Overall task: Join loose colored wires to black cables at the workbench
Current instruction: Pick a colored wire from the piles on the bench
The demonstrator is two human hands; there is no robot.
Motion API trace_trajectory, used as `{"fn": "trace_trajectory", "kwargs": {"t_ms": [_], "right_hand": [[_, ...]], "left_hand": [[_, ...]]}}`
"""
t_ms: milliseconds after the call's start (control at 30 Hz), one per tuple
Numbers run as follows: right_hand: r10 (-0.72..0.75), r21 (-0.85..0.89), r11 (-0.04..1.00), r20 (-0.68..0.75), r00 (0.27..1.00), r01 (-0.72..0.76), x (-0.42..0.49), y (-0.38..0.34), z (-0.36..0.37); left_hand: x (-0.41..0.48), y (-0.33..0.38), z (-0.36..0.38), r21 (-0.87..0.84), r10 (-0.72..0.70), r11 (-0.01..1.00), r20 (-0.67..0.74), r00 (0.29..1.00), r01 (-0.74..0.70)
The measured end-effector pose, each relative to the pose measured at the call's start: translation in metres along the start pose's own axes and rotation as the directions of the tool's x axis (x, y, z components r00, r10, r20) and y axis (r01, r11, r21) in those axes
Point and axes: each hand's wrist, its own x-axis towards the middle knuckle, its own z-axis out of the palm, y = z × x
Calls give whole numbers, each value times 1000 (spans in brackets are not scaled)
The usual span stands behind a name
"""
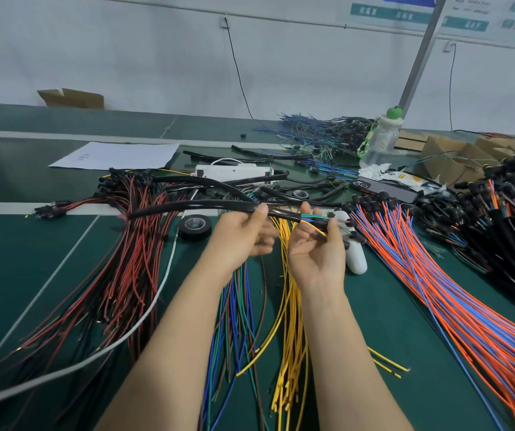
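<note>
Above a green workbench [32, 244], two bare hands hold a black cable [188, 207] level in the air, over heaps of loose wires. The left hand [243, 236] pinches the cable near its open end, thumb on top. The right hand [313, 247], palm up, pinches the thin colored wires [312, 217] sticking out of that end. The cable looks light and bendy, curving away leftward; the wires look soft and easily kinked, so probably best gripped close to the cable mouth, not by their tips

Black cable [188, 206] left end blurred.
</note>
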Motion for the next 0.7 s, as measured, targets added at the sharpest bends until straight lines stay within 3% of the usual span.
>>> {"fn": "trace_trajectory", "kwargs": {"t_ms": [67,100,167,200,267,367,533,633,700], "right_hand": [[-39,57,998,2,999,39,1,-9,1],[-51,81,995,1,999,51,1,-13,2],[-49,138,989,38,998,44,-1,-19,4],[-38,173,985,82,996,24,-3,-21,6],[-3,244,969,175,985,-41,-9,-24,9],[25,198,978,203,979,-66,-14,-30,19],[-26,25,999,145,989,23,-19,-60,38],[-115,72,991,99,988,108,-24,-92,43],[-224,124,970,117,967,210,-32,-117,47]], "left_hand": [[-11,20,-6,484,40,873,39,998,-55],[-17,30,-10,647,171,749,23,985,-146],[-28,55,-16,772,474,546,34,880,-324],[-29,66,-17,793,530,465,106,841,-393],[-28,81,-17,825,407,354,289,866,-441],[-26,90,-4,809,231,376,391,891,-452],[-20,125,47,784,279,211,525,804,-584],[-18,148,96,783,184,55,602,777,-620],[-16,165,125,778,148,23,619,771,-628]]}}
